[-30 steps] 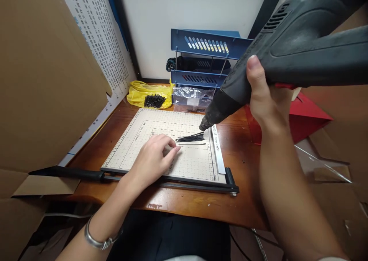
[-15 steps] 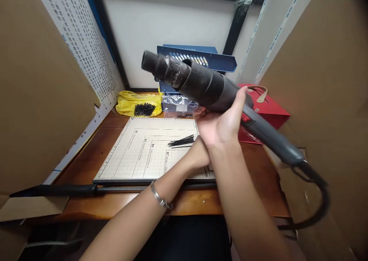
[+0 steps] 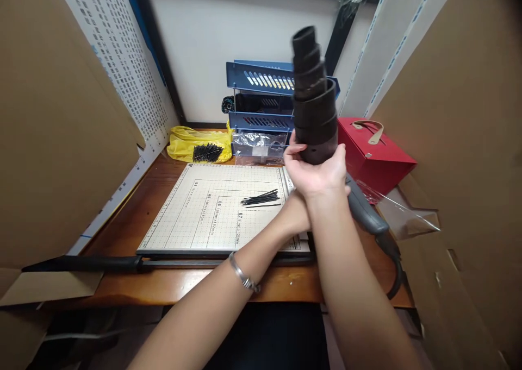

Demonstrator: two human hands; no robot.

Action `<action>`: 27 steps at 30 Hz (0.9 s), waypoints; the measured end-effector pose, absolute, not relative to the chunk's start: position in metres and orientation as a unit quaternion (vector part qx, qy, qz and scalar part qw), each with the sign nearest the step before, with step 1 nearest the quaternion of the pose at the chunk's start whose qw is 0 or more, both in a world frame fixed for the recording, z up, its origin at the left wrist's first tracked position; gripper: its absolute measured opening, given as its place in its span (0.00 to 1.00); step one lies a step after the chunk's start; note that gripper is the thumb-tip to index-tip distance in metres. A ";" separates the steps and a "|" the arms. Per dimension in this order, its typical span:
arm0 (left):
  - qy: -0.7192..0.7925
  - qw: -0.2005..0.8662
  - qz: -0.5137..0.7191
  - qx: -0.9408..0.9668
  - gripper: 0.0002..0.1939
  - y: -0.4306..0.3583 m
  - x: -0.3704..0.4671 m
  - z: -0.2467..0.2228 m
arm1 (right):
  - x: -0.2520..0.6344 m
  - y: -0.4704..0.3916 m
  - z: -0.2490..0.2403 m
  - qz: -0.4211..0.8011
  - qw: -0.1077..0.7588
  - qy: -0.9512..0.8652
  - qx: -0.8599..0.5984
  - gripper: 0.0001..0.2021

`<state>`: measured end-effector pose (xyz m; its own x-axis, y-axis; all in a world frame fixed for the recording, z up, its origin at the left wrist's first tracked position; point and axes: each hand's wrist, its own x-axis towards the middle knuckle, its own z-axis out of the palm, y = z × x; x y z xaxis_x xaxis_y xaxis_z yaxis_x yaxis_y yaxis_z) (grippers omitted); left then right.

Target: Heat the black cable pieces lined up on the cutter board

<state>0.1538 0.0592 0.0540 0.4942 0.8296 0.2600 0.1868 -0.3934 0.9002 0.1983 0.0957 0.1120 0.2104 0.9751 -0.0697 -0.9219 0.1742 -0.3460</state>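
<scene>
My easiest way out is left of the right hand (image 3: 320, 170), low over the cutter (image 3: 175, 223), where the strips (image 3: 261, 198) lie flat near my left hand (image 3: 296, 213). Directly above the right hand, the gun (image 3: 316, 114) fills the space; beyond it I'd meet the rack (image 3: 261, 76). Rightward, the box (image 3: 379, 152) stands close, then cardboard (image 3: 457, 142) walls me in. The right wrist crowds my left hand.

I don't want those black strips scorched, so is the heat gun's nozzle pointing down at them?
No, the heat gun has its nozzle pointing upward, while the black strips lie on the paper cutter.
</scene>
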 end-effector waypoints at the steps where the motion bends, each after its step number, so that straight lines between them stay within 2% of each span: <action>1: 0.334 0.439 0.365 0.750 0.10 0.055 0.141 0.051 | 0.206 0.099 0.109 0.635 0.759 -0.046 -0.137 0.28; 3: 0.360 0.437 0.355 0.744 0.05 0.046 0.109 0.045 | 0.223 0.107 0.102 0.644 0.755 0.017 -0.120 0.25; 4: 0.392 0.408 0.351 0.746 0.06 0.043 0.092 0.043 | 0.230 0.111 0.099 0.641 0.757 0.037 -0.121 0.23; 7: 0.497 0.218 0.327 0.773 0.08 0.043 0.046 0.038 | 0.247 0.120 0.090 0.624 0.768 0.077 -0.122 0.20; 10: 0.531 0.131 0.255 0.798 0.19 0.056 0.021 0.036 | 0.258 0.127 0.082 0.621 0.767 0.090 -0.135 0.22; 13: 0.518 0.119 0.202 0.823 0.22 0.070 0.017 0.035 | 0.264 0.134 0.076 0.624 0.763 0.072 -0.153 0.24; 22: 0.506 0.119 0.173 0.837 0.08 0.080 0.040 0.032 | 0.275 0.137 0.069 0.621 0.759 0.079 -0.179 0.25; 27: 0.557 0.088 0.163 0.810 0.06 0.065 0.052 0.032 | 0.274 0.136 0.066 0.620 0.758 0.094 -0.182 0.27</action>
